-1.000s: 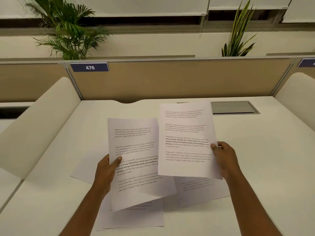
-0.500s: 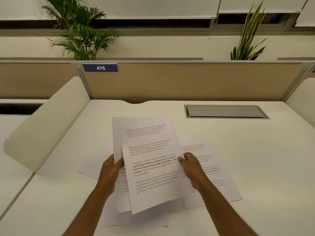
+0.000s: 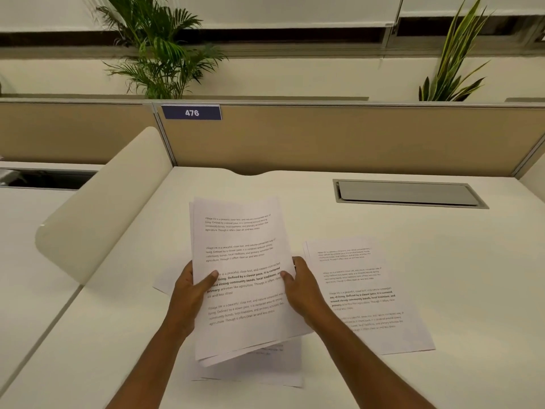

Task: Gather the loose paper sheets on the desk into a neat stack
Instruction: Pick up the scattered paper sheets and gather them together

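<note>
Both hands hold a small bundle of printed sheets lifted above the white desk. My left hand grips the bundle's left edge, thumb on top. My right hand grips its right edge. The held sheets overlap closely, with edges slightly offset at the bottom and left. Another printed sheet lies flat on the desk to the right. One more sheet lies under the bundle near the front, and a corner of a sheet peeks out behind my left hand.
A grey cable hatch is set in the desk at the back right. A tan partition with a "476" label closes the back. A cream curved divider stands at the left. Plants rise behind the partition.
The two sheets held apart in separate hands have been brought together into one overlapping bundle gripped by both hands. The sheet on the right has come into full view.
</note>
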### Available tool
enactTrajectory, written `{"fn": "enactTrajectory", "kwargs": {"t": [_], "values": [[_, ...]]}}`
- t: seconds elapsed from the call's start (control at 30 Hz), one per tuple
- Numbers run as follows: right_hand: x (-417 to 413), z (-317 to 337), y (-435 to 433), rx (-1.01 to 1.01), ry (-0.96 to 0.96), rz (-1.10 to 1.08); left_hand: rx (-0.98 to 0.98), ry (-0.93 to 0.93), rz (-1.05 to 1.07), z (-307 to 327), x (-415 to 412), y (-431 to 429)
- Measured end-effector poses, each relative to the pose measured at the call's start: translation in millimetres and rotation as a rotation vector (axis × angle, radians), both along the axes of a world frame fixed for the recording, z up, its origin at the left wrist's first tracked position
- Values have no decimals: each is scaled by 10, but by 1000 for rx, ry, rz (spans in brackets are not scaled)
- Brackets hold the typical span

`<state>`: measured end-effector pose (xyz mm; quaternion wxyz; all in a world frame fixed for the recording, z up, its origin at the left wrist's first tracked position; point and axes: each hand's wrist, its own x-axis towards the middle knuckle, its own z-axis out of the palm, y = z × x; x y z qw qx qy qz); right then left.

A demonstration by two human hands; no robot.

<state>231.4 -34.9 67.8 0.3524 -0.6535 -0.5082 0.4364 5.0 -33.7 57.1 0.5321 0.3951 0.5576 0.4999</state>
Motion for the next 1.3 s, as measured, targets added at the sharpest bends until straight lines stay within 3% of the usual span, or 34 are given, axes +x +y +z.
{"fn": "enactTrajectory", "kwargs": {"t": [0.4,0.53,0.77,0.9,1.03,1.2,1.3], "values": [[-413,-25,20,11,5,176,0,-40,89,-1,-557,-152],[-507,-119,71,-12,-18,143,13,-51,188,15,-990,-270],[-560,-420,183,-18,-359,117,73,-32,394,93,-1742,-463],[-613,-495,246,-18,-453,106,68,-6,482,100,-1981,-500],[-730,-502,299,-14,-344,124,56,-49,460,56,-2004,-473],[-931,-269,349,-131,78,184,39,-154,278,-73,-1747,-328],[-933,-153,372,-235,190,251,15,-166,218,-126,-1500,-212]]}}
